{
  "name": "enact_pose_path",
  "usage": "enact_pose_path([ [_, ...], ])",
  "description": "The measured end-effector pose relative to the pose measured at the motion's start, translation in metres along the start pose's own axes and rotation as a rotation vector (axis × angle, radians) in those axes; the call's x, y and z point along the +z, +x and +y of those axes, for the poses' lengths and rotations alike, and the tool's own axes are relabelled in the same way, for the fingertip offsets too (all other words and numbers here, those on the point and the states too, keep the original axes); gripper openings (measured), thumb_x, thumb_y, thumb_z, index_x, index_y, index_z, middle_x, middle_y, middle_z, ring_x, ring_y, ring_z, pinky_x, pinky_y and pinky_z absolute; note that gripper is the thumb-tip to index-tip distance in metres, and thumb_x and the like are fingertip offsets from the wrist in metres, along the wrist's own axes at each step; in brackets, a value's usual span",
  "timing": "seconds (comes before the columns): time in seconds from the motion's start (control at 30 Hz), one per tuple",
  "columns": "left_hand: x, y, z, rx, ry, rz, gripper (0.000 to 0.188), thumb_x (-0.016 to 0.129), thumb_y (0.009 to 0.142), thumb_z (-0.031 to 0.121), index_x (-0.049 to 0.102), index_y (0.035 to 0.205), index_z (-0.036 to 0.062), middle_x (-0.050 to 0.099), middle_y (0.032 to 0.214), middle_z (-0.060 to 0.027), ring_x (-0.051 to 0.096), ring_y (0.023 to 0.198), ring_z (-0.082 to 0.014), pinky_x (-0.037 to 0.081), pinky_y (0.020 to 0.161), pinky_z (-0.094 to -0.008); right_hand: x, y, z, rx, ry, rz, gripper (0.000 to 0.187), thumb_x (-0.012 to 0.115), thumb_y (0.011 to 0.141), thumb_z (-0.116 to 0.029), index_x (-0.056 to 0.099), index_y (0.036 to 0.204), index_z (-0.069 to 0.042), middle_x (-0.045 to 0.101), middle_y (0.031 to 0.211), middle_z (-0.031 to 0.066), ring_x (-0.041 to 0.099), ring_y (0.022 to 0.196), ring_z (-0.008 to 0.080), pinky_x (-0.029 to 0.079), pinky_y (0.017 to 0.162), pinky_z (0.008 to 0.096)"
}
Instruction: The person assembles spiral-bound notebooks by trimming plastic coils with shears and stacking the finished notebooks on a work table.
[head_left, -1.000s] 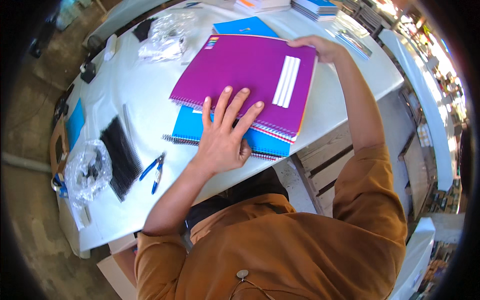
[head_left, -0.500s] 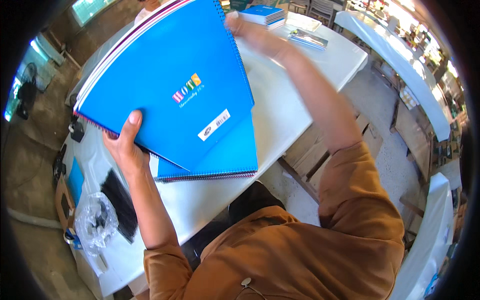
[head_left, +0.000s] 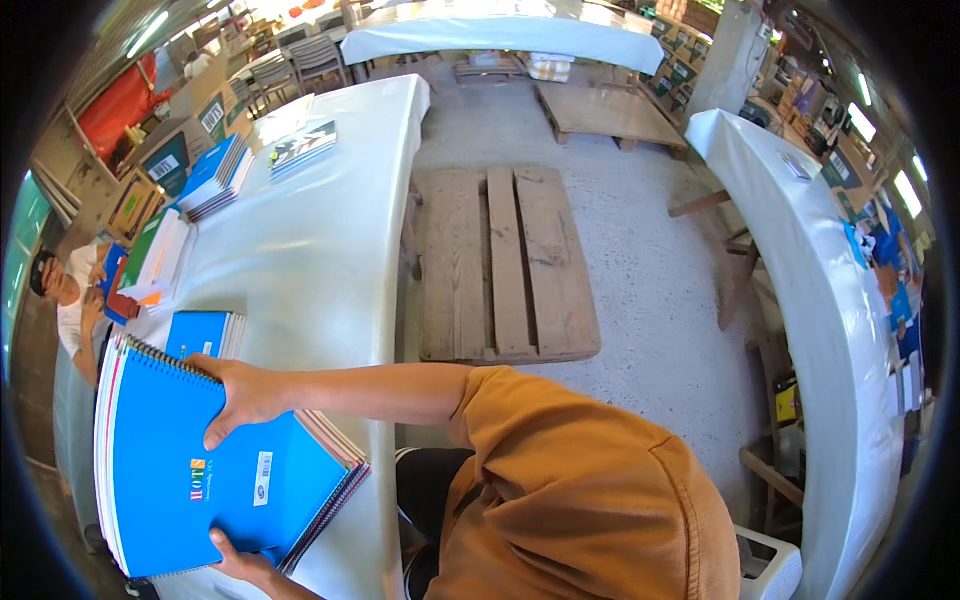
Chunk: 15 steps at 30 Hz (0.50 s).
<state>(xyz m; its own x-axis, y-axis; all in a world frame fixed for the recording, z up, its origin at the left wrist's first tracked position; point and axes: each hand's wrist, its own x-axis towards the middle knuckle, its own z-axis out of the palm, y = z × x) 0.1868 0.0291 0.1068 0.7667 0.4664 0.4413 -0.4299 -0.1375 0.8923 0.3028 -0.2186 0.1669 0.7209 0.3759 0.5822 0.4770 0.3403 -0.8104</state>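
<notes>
A thick stack of blue-covered spiral notebooks (head_left: pixel 160 440) is tilted between my two hands above the white table at the lower left. My right hand (head_left: pixel 245 395) grips the coiled edge, thumb lying on the cover and fingers hidden beyond it. At the near edge, my left hand (head_left: pixel 238 562) is closed round the stack, its thumb on the cover and its other fingers out of sight underneath. Partly covered by these, a second stack of blue spiral notebooks (head_left: pixel 305 475) lies at another angle. Just beyond, a blue-covered stack (head_left: pixel 205 328) rests on the table.
The white-covered table (head_left: pixel 310 230) carries more blue book stacks (head_left: pixel 215 175) and thin booklets (head_left: pixel 303 145) farther off. At the far left a person (head_left: pixel 75 300) holds a blue-and-red item. A wooden pallet (head_left: pixel 505 265) lies on the floor, and another white-covered table (head_left: pixel 830 330) stands right.
My view has swung toward the right, bringing the pallet and aisle to the middle. The notebooks sit lower, and my right hand now grips the coiled edge with its thumb over the cover.
</notes>
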Motion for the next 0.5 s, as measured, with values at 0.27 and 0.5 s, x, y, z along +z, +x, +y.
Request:
enact_pose_path([
  [0.27,-0.013,0.006,0.017,-0.029,0.231,-0.075,0.073,0.070,0.077,0.035,0.040,0.126,-0.0098,0.049,0.123,-0.0199,0.049,0.109,-0.0302,0.038,0.097,-0.0419,0.011,0.006,0.003,0.205,0.103,-0.064,0.091,0.083,0.060,-0.021,0.035,0.133,0.001,0.051,0.125,0.0172,0.049,0.116,0.0287,0.041,0.097,0.0382],
  [0.5,-0.066,0.128,0.067,-0.564,0.176,-0.256,0.068,0.064,0.080,0.045,0.050,0.126,-0.0028,0.056,0.118,-0.0151,0.055,0.106,-0.0245,0.041,0.094,-0.0317,0.053,0.040,0.008,0.516,0.846,0.124,0.058,0.064,0.075,-0.024,0.046,0.125,0.000,0.056,0.115,0.0182,0.055,0.104,0.0303,0.045,0.092,0.0443],
])
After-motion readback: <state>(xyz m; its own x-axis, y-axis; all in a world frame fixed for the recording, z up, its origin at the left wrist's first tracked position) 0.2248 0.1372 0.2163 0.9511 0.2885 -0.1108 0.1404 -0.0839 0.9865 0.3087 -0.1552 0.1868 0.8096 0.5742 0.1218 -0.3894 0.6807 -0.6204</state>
